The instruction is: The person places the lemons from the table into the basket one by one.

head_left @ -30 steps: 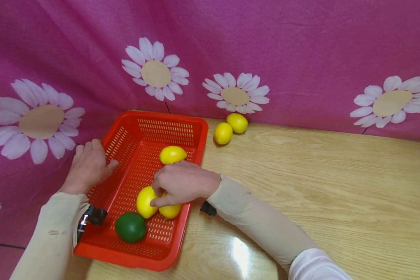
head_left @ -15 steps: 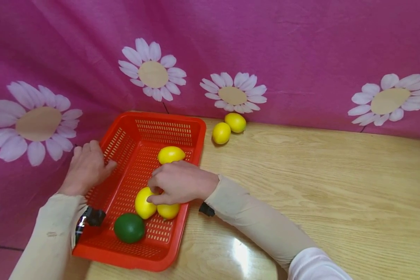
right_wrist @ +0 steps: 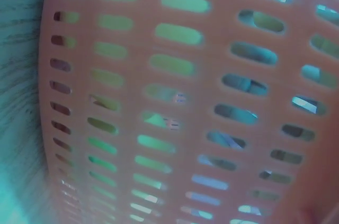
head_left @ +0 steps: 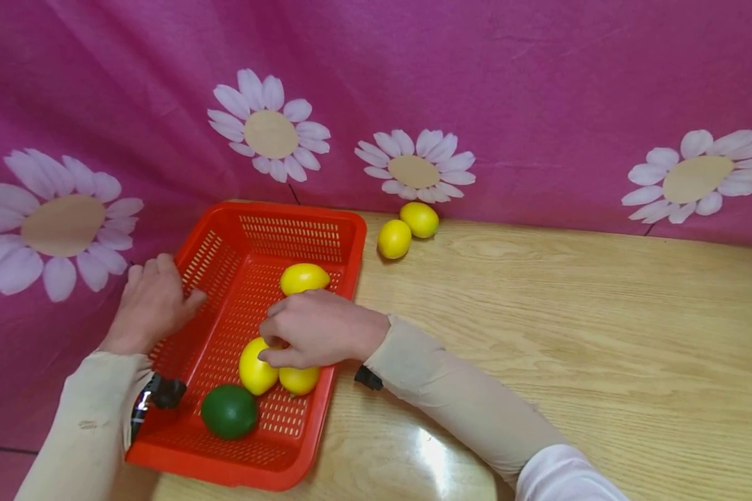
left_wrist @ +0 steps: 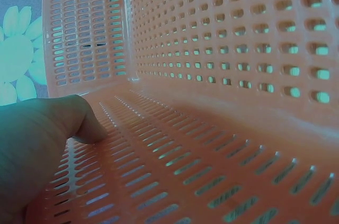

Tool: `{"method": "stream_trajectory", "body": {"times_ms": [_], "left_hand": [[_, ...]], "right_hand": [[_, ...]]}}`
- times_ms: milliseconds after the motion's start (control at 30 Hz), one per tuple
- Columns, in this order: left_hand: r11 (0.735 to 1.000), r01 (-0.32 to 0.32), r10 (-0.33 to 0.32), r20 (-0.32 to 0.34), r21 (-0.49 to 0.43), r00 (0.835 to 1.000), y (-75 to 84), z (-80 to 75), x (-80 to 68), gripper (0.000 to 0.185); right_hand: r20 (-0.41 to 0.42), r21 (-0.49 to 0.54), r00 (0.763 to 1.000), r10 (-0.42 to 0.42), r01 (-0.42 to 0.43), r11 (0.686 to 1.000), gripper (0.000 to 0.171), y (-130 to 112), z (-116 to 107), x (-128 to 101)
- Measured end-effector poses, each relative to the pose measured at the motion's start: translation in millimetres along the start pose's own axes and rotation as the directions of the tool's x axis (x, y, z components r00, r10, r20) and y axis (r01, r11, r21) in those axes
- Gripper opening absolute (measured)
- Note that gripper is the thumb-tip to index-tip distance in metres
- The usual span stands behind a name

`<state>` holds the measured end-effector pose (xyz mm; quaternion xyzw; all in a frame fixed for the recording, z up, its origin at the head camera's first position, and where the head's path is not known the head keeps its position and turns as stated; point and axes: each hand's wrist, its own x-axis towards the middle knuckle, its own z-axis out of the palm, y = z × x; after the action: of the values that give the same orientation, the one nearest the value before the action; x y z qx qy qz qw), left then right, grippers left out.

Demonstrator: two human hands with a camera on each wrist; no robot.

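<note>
— So, starting at nine o'clock, we have our left hand (head_left: 153,304) gripping the left wall of the red slotted plastic basket (head_left: 301,223); its thumb is curled over the rim onto the inside, as the left wrist view shows too (left_wrist: 50,144).

— And inside the basket, moving right?

— At about seven o'clock lies a dark green round lime (head_left: 228,411), loose. Just beside it, toward the centre, sit two yellow plastic-looking lemons, the near-left lemon (head_left: 253,369) and the near-right lemon (head_left: 298,379), touching each other. Our right hand (head_left: 319,328) lies over them, fingers bent down, fingertips and thumb on the near-left lemon; we judge it a pinch, but we cannot tell how firm. A third lemon in the basket (head_left: 303,277) sits beyond the hand, toward twelve o'clock.

— Outside the basket?

— Two more yellow lemons (head_left: 407,229) lie touching on the pale wooden table (head_left: 570,327) at about one o'clock, against the magenta daisy-printed cloth (head_left: 507,83).

— What could go wrong?

— We think the smooth lemon could slip from a shallow fingertip hold and roll into the lime. Nudging its neighbour could also set that rolling. If the left hand slackens, the light basket may slide on the table.
</note>
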<state>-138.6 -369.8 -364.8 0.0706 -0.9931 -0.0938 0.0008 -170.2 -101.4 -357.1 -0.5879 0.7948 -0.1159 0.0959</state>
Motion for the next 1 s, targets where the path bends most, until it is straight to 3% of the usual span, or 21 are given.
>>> {"method": "stream_trajectory", "body": {"times_ms": [433,1000], "left_hand": [[1.000,0.005,-0.005,-0.008,0.001,1.000,-0.1,1.7,0.2,0.056],[1.000,-0.002,0.002,0.023,0.000,1.000,0.2,-0.9,-1.5,0.057]], "right_hand": [[-0.083,-0.136,0.993,-0.087,0.075,0.988,0.025,-3,-3,-5],[-0.221,-0.143,0.969,-0.113,0.083,0.986,0.023,3,-9,-16]]}}
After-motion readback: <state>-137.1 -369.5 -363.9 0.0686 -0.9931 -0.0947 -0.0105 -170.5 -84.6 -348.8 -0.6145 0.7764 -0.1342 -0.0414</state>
